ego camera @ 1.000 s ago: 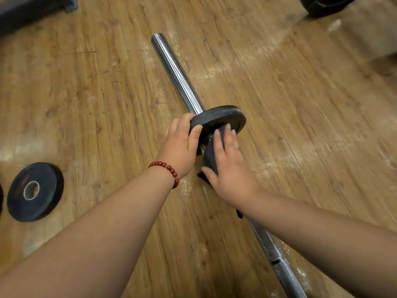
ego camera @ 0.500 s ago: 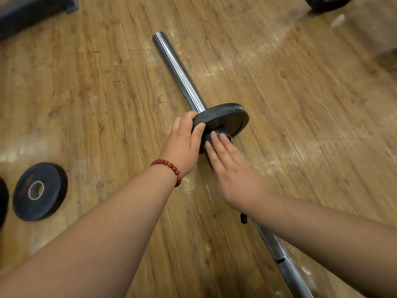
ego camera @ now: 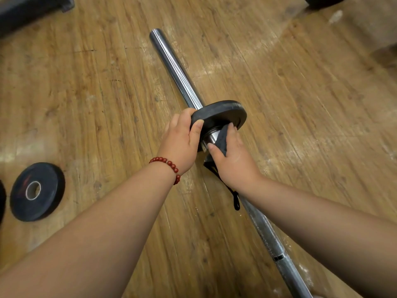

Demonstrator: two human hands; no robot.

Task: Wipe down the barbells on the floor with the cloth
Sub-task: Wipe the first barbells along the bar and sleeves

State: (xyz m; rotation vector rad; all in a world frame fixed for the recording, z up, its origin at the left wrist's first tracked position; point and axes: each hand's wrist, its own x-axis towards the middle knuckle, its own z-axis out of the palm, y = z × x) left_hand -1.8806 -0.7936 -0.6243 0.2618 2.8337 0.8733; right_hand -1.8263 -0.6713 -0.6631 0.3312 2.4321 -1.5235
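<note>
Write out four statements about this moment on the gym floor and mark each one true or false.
1. The left hand grips the rim of the mounted plate on the barbell. True.
2. The right hand is empty. False: it holds a dark cloth against the bar, right beside the mounted plate.
3. A loose plate lies flat on the wooden floor, apart from the barbell. True.
4. The bead bracelet is on the right wrist. False: it is on the left wrist.
</note>
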